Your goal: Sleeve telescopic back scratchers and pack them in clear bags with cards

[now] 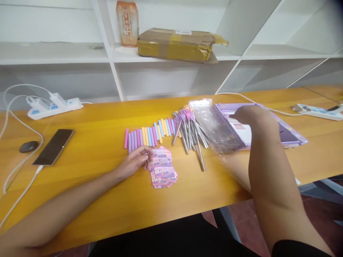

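My left hand [136, 160] rests on the yellow table [102, 185], fingertips touching a fanned stack of pink and purple cards [163, 167]. Just beyond it lies a row of pastel tubes [150, 135] in pink, purple, yellow and blue. A bunch of metal sticks with purple and pink hand-shaped tops [189, 134] lies to the right. My right hand [249, 115] is blurred and reaches over an open purple box [291, 134], beside a clear plastic bag [214, 125]. Whether it holds anything is unclear.
A black phone [54, 146] on a white cable and a dark oval case [29, 146] lie at the left, with a white power strip [53, 106] behind. Another power strip [316, 111] sits at the right. White shelves hold a taped cardboard parcel [177, 44] and an orange packet [128, 22].
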`<state>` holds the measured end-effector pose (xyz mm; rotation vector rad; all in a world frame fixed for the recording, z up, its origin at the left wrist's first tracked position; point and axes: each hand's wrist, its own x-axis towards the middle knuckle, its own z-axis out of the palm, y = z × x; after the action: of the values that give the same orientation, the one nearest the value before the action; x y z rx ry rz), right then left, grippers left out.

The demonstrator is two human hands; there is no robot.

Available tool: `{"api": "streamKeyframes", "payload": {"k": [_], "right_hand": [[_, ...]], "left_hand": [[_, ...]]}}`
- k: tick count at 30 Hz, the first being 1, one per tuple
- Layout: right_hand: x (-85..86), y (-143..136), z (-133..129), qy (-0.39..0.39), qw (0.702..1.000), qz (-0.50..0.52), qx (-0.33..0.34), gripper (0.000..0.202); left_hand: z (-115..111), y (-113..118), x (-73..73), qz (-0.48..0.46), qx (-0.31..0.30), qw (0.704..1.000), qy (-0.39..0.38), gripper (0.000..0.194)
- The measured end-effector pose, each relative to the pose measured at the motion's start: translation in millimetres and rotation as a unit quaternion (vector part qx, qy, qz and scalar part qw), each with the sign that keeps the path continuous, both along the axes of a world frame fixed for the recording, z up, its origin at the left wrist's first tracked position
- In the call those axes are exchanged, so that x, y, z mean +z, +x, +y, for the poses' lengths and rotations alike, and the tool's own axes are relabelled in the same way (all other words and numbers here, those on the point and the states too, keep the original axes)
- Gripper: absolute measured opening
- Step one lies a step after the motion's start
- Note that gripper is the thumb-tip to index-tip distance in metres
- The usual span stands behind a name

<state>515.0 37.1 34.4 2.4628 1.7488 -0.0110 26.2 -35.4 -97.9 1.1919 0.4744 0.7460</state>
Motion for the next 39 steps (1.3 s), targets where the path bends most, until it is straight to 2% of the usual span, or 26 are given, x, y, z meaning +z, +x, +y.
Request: {"api": "streamKeyframes", "payload": {"k": [2, 4, 5, 6, 8, 10, 11, 12, 14, 16, 17, 20, 23, 28, 33, 36, 39], "right_hand": [[12.7, -9.9, 10.6, -0.001, 1.000, 0.010, 0.018, 0.039], [24.3, -26.4, 18.2, -0.016, 0.997, 0.041, 0.063, 0.041], [28.2, -36.7, 21.4, -0.025, 0.994, 0.060, 0.089, 0.041], [30.1, -48.1, 24.5, -0.037, 0.990, 0.078, 0.112, 0.041], [26.8, -72.2, 31.9, -0.065, 0.983, 0.099, 0.142, 0.045], [14.8, -94.5, 40.8, -0.094, 0.982, 0.075, 0.145, 0.050], [6.9, -103.7, 45.5, -0.105, 0.982, 0.051, 0.145, 0.053], [-1.2, -111.0, 50.1, -0.110, 0.983, 0.027, 0.144, 0.056], [-14.9, -119.5, 57.6, -0.104, 0.984, 0.000, 0.142, 0.063], [-23.1, -121.2, 62.5, -0.087, 0.986, 0.005, 0.144, 0.068], [-25.2, -120.6, 63.9, -0.078, 0.986, 0.012, 0.144, 0.069], [-26.7, -118.9, 65.1, -0.038, 0.989, 0.031, 0.139, 0.074], [-26.0, -120.9, 65.2, -0.010, 0.989, 0.053, 0.138, 0.073], [-27.3, -123.5, 66.6, -0.005, 0.988, 0.055, 0.142, 0.061], [-30.9, -124.3, 66.5, 0.023, 0.991, 0.035, 0.126, 0.074], [-34.7, -127.8, 65.9, 0.033, 0.992, 0.019, 0.120, 0.072], [-39.1, -131.2, 65.7, 0.051, 0.992, 0.013, 0.115, 0.068]], "left_hand": [[8.0, -7.0, 15.3, 0.043, 0.010, 0.998, 0.047, 0.032], [25.9, -20.0, 42.2, 0.152, 0.016, 0.978, 0.142, 0.032], [38.8, -28.2, 59.1, 0.241, 0.019, 0.948, 0.208, 0.030], [54.1, -37.0, 76.9, 0.335, -0.005, 0.900, 0.278, 0.030], [89.3, -54.1, 110.5, 0.493, 0.012, 0.794, 0.357, 0.033], [124.9, -66.7, 133.9, 0.630, 0.056, 0.696, 0.339, 0.038], [140.5, -70.0, 140.0, 0.677, 0.035, 0.665, 0.314, 0.041], [153.6, -71.2, 142.3, 0.706, 0.011, 0.649, 0.283, 0.044], [170.9, -68.2, 137.2, 0.733, -0.038, 0.653, 0.188, 0.051], [178.2, -62.1, 123.7, 0.710, -0.079, 0.695, 0.085, 0.057], [179.5, -59.5, 116.0, 0.701, -0.091, 0.705, 0.049, 0.062], [181.2, -57.0, 97.3, 0.694, -0.108, 0.712, 0.011, 0.071], [184.2, -59.3, 90.3, 0.683, -0.110, 0.722, 0.015, 0.073], [188.2, -62.1, 91.0, 0.668, -0.119, 0.735, 0.019, 0.074], [187.5, -63.5, 94.1, 0.664, -0.136, 0.735, 0.020, 0.062], [185.3, -64.4, 102.0, 0.666, -0.137, 0.732, 0.025, 0.056], [181.6, -67.1, 116.9, 0.660, -0.144, 0.736, 0.033, 0.051]]}}
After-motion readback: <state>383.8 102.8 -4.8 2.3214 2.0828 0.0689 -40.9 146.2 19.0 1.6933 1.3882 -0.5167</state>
